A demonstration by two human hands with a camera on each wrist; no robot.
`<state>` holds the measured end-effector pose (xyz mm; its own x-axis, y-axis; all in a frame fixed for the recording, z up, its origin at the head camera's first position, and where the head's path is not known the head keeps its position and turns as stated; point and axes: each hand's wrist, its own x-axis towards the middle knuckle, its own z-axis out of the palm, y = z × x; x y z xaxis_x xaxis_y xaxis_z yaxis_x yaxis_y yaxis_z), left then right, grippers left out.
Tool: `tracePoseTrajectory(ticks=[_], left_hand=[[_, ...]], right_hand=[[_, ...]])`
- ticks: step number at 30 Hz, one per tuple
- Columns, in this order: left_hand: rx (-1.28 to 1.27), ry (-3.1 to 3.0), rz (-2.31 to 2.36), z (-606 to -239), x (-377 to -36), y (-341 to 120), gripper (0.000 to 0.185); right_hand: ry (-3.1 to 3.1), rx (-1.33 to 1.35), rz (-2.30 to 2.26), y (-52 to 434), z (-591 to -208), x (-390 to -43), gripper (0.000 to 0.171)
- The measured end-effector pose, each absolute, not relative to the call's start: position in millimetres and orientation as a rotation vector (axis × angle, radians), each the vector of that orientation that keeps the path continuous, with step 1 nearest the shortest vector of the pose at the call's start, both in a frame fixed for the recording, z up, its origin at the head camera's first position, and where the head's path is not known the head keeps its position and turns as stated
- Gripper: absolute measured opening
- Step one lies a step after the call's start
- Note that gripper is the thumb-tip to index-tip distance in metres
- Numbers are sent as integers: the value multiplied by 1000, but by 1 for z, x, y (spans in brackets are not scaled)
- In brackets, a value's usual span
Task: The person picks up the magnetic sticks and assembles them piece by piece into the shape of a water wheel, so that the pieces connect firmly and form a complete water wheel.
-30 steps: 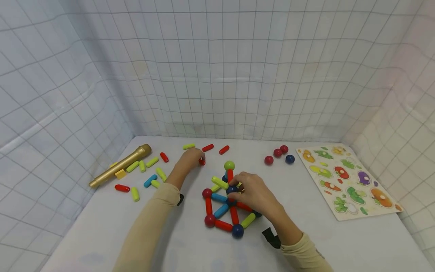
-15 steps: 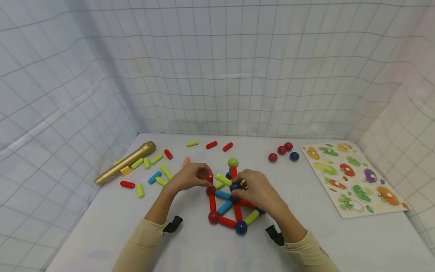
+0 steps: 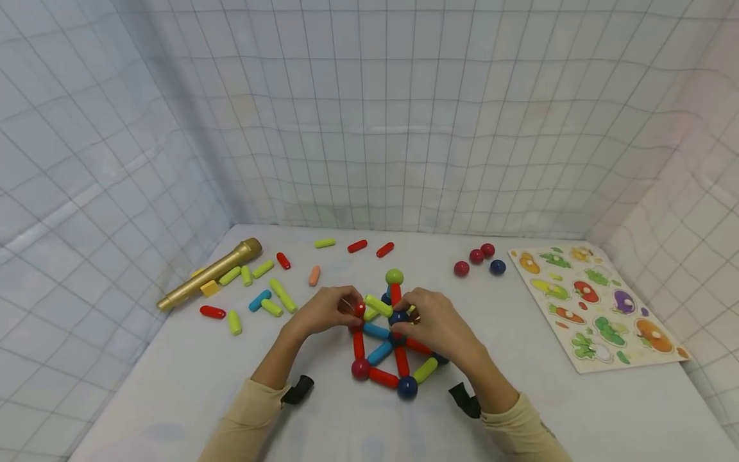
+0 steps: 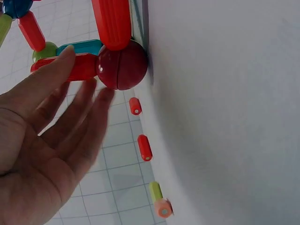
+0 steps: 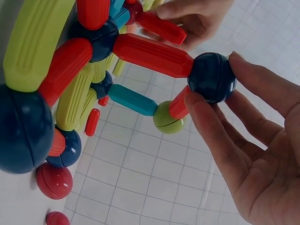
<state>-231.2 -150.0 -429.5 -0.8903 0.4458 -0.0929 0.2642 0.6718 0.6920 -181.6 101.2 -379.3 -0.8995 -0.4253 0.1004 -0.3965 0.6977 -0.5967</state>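
Note:
A structure of coloured rods and balls (image 3: pixel 383 350) stands on the white table (image 3: pixel 173 398). My left hand (image 3: pixel 353 310) pinches a short red rod (image 3: pixel 359 310) at the structure's upper left. In the left wrist view the thumb lies on that red rod (image 4: pixel 70 68), which meets a dark red ball (image 4: pixel 123 65). My right hand (image 3: pixel 404 316) pinches the raised dark blue ball (image 3: pixel 397 317) between thumb and fingers. The right wrist view shows this ball (image 5: pixel 212 77) with red rods joined to it. A green ball (image 3: pixel 394 277) tops the far side.
A gold tube (image 3: pixel 209 274) and several loose rods (image 3: pixel 261 299) lie at the left, with an orange rod (image 3: pixel 314 276) nearer. Three loose balls (image 3: pixel 476 256) sit at the back right. A vegetable puzzle board (image 3: pixel 594 308) lies at the right. Grid cloth walls enclose the table.
My left hand has come back from the far loose rods with a red rod and set it against the structure's upper left. The right hand has stayed on the blue ball.

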Motion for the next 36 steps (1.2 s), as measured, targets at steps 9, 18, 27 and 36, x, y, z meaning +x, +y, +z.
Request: tracePoseTrajectory(ticks=[9, 18, 27, 36], left_hand=[[494, 2645, 866, -429, -240, -149, 32], [492, 2628, 892, -432, -242, -149, 30], [495, 2615, 936, -438, -241, -150, 27], [472, 2600, 953, -445, -239, -155, 27]], right_hand=[[2857, -689, -996, 102, -372, -185, 27], [2865, -679, -981, 103, -372, -184, 28], [2824, -582, -1062, 137, -370, -200, 27], [2859, -383, -844, 168, -410, -243, 29]])
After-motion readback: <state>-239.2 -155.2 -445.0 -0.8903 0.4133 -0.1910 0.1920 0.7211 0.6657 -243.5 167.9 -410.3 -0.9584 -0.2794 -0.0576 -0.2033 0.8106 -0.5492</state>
